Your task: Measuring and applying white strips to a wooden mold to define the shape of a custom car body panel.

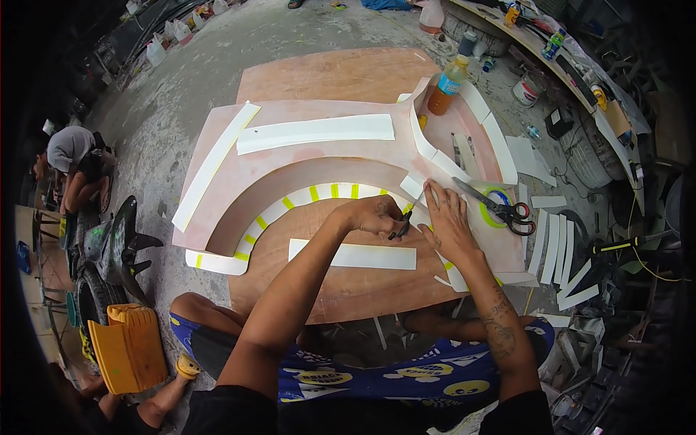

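A pale pink moulded panel (pixel 243 174) with a wide curved arch lies before me. White strips (pixel 298 198) fastened with short yellow tape pieces line the arch's inner edge. At the right end of this arch, my left hand (pixel 375 216) is closed around a small black tool (pixel 400 226), whose exact kind I cannot make out. My right hand (pixel 449 217) lies flat with fingers stretched out, its fingertips beside a short white piece (pixel 412 186) on the panel. Scissors with black and red handles (pixel 516 217) rest just right of it, over a yellow-green tape roll (pixel 496 212).
The panel sits on a brown board (pixel 326 72). A bottle of amber liquid (pixel 447 87) stands in the panel's far-right recess. Loose white strips (pixel 551 246) lie at right, near a yellow-and-black handled tool (pixel 618 245). A yellow plastic container (pixel 129 348) and a crouching person (pixel 76 159) are at left.
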The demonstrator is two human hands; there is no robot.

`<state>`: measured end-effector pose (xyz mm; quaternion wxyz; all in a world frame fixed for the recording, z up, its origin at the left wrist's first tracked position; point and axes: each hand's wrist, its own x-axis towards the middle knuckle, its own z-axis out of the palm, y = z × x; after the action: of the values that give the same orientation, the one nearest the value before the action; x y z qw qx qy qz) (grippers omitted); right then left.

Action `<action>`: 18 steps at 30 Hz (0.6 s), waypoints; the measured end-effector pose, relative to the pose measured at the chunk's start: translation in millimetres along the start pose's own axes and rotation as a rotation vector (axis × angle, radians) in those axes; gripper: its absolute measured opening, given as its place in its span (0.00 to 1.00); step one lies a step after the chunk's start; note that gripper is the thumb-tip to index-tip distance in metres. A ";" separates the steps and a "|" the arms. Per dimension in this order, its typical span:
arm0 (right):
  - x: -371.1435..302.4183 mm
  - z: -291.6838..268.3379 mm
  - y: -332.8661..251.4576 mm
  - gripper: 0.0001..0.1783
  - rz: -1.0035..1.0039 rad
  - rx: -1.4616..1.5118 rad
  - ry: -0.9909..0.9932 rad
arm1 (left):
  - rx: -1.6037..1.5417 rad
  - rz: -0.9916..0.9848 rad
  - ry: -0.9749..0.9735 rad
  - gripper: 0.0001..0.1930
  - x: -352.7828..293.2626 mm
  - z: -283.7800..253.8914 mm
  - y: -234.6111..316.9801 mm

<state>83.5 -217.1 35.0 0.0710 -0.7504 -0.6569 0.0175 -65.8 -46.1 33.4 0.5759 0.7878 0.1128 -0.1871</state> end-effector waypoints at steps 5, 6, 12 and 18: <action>-2.4 3.3 2.1 0.46 0.003 -0.011 0.022 | -0.032 0.018 0.005 0.19 1.4 1.3 2.4; -2.3 2.9 2.2 0.46 0.003 -0.012 0.022 | -0.040 0.006 0.011 0.18 1.1 2.0 4.0; -2.8 1.9 -0.4 0.47 0.009 0.019 0.011 | -0.065 0.019 0.005 0.17 1.7 1.8 -0.2; -2.5 6.2 -0.5 0.49 0.026 0.026 0.009 | -0.095 0.050 0.028 0.15 1.9 4.3 -2.2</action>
<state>82.0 -219.0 28.7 0.0834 -0.7580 -0.6464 0.0239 -65.7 -49.6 29.5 0.6155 0.7646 0.1101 -0.1561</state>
